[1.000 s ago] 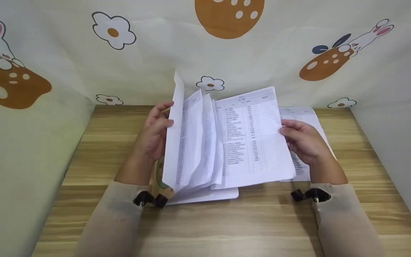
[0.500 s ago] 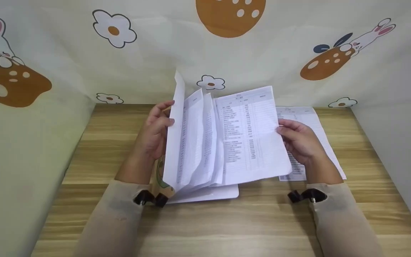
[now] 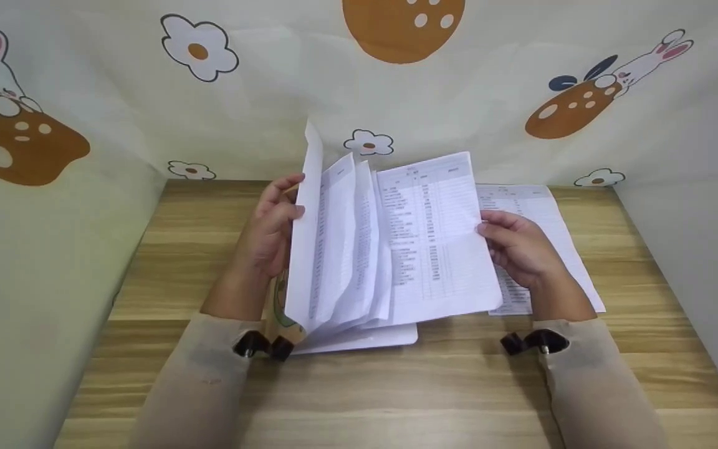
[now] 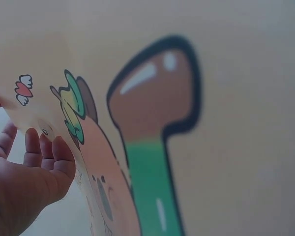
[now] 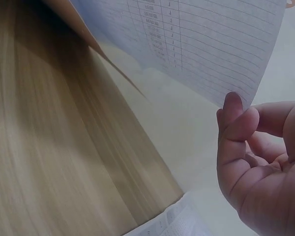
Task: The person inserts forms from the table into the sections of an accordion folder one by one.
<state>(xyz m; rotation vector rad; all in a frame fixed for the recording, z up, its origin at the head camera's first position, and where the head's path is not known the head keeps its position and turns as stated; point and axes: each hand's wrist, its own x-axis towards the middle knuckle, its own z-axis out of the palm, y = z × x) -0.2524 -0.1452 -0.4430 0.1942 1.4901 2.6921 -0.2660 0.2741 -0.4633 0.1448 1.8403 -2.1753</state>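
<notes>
A folder of white printed pages [image 3: 334, 249] stands fanned open on the wooden table [image 3: 396, 386]. My left hand [image 3: 268, 231] holds its cartoon-printed cover [image 4: 137, 147] upright from the left, fingers [image 4: 44, 152] against the cover's edge. My right hand [image 3: 515, 246] pinches the right edge of one printed sheet [image 3: 437, 237] between thumb and forefinger. In the right wrist view that sheet [image 5: 201, 44] hangs above the table [image 5: 49, 147], with the hand [image 5: 255, 157] at its lower corner. The folder's bottom leaf lies flat.
A loose printed sheet [image 3: 543, 218] lies flat at the right, partly under my right hand. Cartoon-print fabric walls [image 3: 53, 249] close in the table's left, back and right sides. Bare wood lies in front of the folder, toward me.
My right hand has drawn the pinched sheet a little to the left, uncovering more of the loose sheet on the table. The left hand and the upright pages have stayed put.
</notes>
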